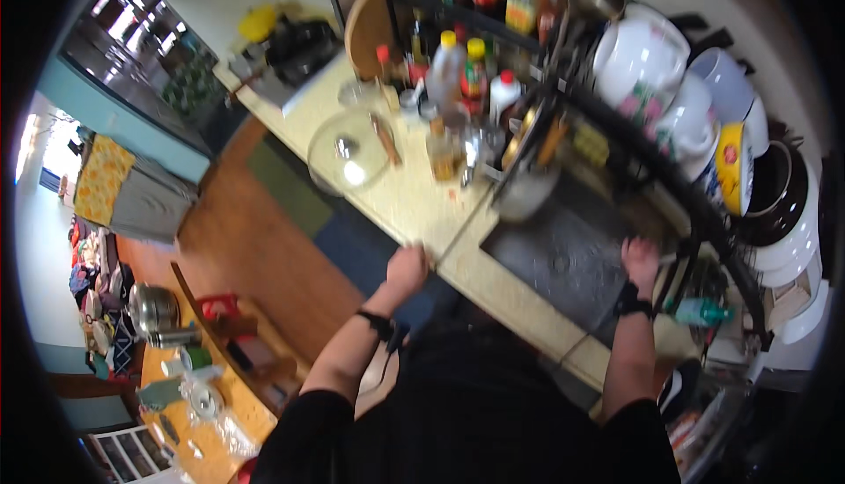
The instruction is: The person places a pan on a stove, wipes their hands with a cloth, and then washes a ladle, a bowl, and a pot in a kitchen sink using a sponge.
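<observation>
My left hand (408, 267) is curled into a fist at the front edge of the pale countertop (416, 210). Nothing shows in it, though motion blurs the fingers. My right hand (640, 261) hovers over the right end of the grey metal sink (561, 266), its fingers bent. Blur hides whether it grips anything. A glass pot lid (337, 157) with a metal knob lies on the counter beyond my left hand. Close to the sink's far left corner is a translucent bowl (528, 190).
A black dish rack (653, 160) over the sink holds white bowls (640, 55) and a yellow bowl (733, 167). Sauce bottles (474, 75) crowd the counter's back. A green bottle (703, 312) sits right of the sink. Behind me, a wooden table (231, 444) bears several items.
</observation>
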A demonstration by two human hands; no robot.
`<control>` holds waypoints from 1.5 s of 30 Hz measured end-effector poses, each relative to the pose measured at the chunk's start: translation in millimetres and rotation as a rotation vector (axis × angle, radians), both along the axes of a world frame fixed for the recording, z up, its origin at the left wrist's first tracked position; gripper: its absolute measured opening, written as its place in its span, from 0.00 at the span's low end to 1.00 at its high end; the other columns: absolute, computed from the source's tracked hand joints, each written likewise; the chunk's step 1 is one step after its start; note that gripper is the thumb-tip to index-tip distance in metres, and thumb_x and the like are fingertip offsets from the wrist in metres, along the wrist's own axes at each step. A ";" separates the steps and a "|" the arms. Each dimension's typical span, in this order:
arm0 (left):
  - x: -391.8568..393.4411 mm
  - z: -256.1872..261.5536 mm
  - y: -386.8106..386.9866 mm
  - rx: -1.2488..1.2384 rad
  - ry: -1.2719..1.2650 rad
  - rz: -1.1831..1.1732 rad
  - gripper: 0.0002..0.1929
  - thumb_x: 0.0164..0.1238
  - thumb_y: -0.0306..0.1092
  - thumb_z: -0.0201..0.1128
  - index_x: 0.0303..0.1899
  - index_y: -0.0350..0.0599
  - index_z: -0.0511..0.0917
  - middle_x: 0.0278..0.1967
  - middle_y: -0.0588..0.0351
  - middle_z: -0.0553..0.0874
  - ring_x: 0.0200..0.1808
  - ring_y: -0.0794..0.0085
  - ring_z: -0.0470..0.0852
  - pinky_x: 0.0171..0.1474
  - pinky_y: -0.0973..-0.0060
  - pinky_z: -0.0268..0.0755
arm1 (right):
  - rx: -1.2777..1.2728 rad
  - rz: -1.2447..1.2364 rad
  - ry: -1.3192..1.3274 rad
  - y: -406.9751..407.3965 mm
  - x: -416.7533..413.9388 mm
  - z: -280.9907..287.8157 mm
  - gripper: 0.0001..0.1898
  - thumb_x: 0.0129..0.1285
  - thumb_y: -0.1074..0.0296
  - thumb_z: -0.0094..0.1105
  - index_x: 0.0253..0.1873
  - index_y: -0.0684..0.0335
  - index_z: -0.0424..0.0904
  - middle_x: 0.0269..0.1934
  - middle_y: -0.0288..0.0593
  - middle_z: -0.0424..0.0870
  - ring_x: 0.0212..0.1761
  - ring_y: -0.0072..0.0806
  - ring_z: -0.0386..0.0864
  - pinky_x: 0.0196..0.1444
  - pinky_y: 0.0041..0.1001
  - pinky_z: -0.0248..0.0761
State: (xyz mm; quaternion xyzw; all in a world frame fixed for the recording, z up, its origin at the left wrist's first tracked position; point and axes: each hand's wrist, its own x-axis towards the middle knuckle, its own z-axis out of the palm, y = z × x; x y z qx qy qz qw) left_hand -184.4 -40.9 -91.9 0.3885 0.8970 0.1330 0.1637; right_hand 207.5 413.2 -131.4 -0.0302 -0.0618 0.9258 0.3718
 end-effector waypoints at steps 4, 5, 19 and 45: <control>5.7 -17.1 9.4 0.036 -0.004 0.061 0.20 0.68 0.48 0.56 0.44 0.37 0.73 0.40 0.42 0.80 0.46 0.52 0.80 0.47 0.62 0.75 | -0.308 -0.379 -0.567 4.0 -37.0 14.7 0.06 0.64 0.70 0.50 0.36 0.61 0.77 0.35 0.40 0.82 0.39 0.33 0.79 0.52 0.40 0.72; 3.2 -17.6 20.2 0.010 -0.020 0.023 0.20 0.68 0.48 0.55 0.46 0.38 0.72 0.42 0.43 0.79 0.47 0.53 0.80 0.48 0.62 0.75 | -0.330 -0.425 -0.608 12.3 -31.1 11.3 0.07 0.65 0.71 0.49 0.36 0.63 0.77 0.36 0.41 0.82 0.39 0.34 0.79 0.49 0.36 0.75; 5.6 -4.6 -29.2 -0.049 -0.245 0.042 0.11 0.62 0.28 0.50 0.44 0.32 0.68 0.34 0.30 0.82 0.40 0.40 0.82 0.44 0.50 0.74 | -0.177 -0.569 -0.649 -24.9 -11.1 3.1 0.12 0.60 0.85 0.42 0.47 0.72 0.72 0.39 0.50 0.79 0.47 0.37 0.78 0.55 0.29 0.76; -286.0 608.3 170.0 0.754 1.154 -0.485 0.06 0.63 0.31 0.57 0.35 0.45 0.81 0.30 0.51 0.79 0.38 0.55 0.78 0.42 0.63 0.70 | 1.624 0.277 -2.034 -120.8 -63.5 91.4 0.20 0.61 0.56 0.62 0.51 0.65 0.78 0.44 0.49 0.85 0.46 0.38 0.83 0.48 0.31 0.75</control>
